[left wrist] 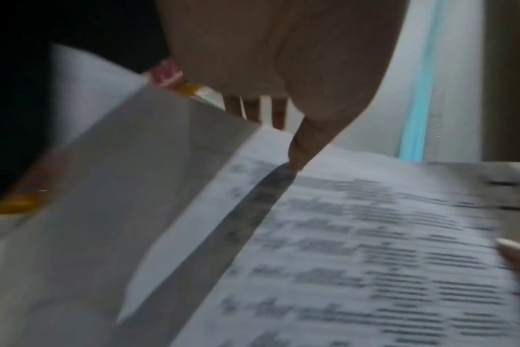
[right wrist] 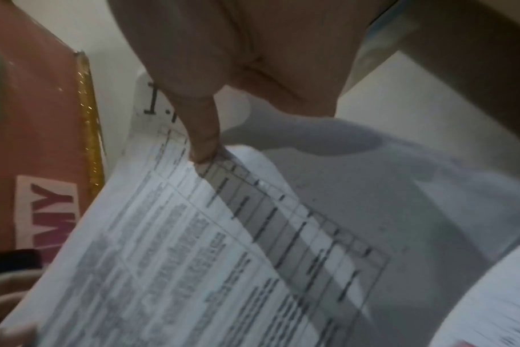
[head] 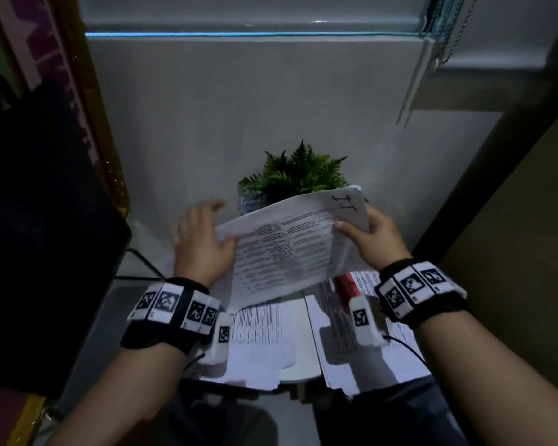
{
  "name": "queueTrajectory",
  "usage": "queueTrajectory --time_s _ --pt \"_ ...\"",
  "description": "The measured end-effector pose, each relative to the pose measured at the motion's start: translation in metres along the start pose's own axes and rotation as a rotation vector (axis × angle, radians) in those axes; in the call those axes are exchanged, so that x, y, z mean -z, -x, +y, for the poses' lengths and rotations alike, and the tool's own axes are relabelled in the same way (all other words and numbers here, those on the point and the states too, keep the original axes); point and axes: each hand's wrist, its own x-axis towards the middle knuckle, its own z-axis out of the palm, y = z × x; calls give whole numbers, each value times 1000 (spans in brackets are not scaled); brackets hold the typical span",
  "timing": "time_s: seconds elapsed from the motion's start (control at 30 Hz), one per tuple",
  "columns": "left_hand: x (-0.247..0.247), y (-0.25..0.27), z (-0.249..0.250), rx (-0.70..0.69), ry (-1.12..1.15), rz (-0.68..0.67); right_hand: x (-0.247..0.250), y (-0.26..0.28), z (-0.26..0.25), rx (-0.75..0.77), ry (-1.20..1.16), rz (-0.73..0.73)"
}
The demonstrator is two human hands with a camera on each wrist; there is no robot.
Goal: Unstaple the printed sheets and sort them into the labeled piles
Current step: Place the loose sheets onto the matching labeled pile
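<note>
I hold a bundle of printed sheets tilted up above the table, with "1.1" handwritten in its far right corner. My left hand pinches the left edge, thumb on the printed face and fingers spread behind it. A grey leaf bends away to the left of that thumb. My right hand pinches the right corner beside the label. Its thumb presses on the table-lined page. No staple shows in any view.
Two piles of printed paper lie on the small table below, one left, one right with a red object on it. A green plant stands behind the bundle. A large black object fills the left side.
</note>
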Motion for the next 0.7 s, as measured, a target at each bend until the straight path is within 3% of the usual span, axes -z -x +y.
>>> queueTrajectory --time_s 0.07,0.1,0.17,0.23,0.43,0.6,0.7 --pt "3 7 -20 227 138 128 6 3 16 -93 -102 15" --pt "4 10 -25 335 319 127 8 5 21 -124 -150 19" --pt "3 16 -25 524 743 29 7 10 28 -140 -245 35" --pt "-4 21 -29 630 968 -30 2 15 32 -144 -288 48" --pt "-35 42 -50 587 878 123 -16 31 57 -223 -236 185" --pt "-73 60 -55 562 731 51 -39 38 75 -351 -23 119" --pt "-66 47 -46 563 783 186 -39 31 73 -401 -40 158"
